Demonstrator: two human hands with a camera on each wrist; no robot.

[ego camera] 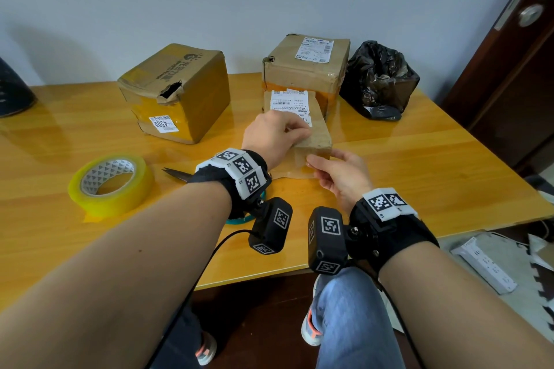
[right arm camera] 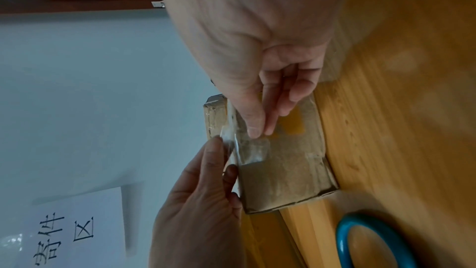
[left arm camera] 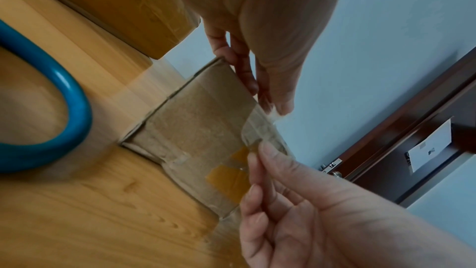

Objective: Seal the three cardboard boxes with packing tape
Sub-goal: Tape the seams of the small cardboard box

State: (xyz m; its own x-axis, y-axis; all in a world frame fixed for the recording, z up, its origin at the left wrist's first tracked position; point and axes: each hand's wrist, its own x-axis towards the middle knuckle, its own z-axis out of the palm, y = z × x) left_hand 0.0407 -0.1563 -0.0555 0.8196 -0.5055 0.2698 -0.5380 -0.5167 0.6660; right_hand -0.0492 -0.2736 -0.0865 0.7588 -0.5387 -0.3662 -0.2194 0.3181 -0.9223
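Both hands work the small box (ego camera: 302, 126) on the desk (ego camera: 419, 159): the left hand (ego camera: 274, 132) grips its top, the right hand (ego camera: 338, 172) seemingly pinches clear tape (right arm camera: 251, 150), which could wrinkle.

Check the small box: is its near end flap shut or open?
Shut: the small box end lies flat, clear tape over its top edge.

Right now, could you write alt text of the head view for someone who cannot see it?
Two bare hands work on a small brown cardboard box on a glossy yellow wooden table: the left hand rests on its top, and the right hand touches its near end. A yellow tape roll, black-bladed scissors and two bigger cardboard boxes surround it.
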